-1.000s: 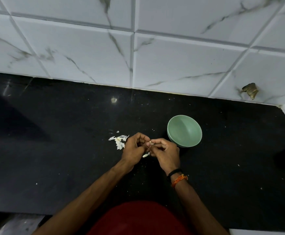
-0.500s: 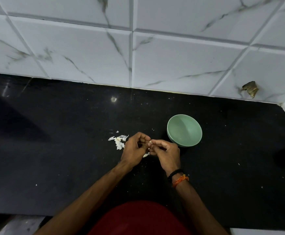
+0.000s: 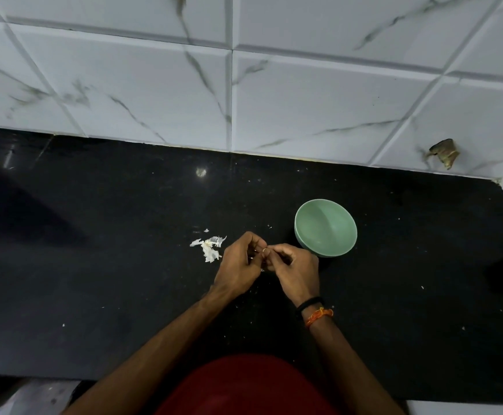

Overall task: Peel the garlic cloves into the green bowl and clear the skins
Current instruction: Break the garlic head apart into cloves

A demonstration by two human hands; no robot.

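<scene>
A garlic clove [image 3: 264, 251] (barely visible) is pinched between both hands, left hand [image 3: 238, 266] and right hand [image 3: 296, 269], beside the green bowl [image 3: 325, 227]; skins [image 3: 209, 247] are scattered on the surface [image 3: 94, 250].

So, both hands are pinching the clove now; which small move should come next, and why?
Probably keep pulling the skin off the garlic clove pinched between the left hand and right hand: the green bowl looks empty, and only a few skins lie beside them.

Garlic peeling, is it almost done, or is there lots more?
Some peeling is done: a heap of white skins lies on the black counter. Right now the left hand and right hand pinch something small together, mostly hidden by the fingers. The green bowl looks empty, and the skins aren't cleared. So lots is left.
</scene>
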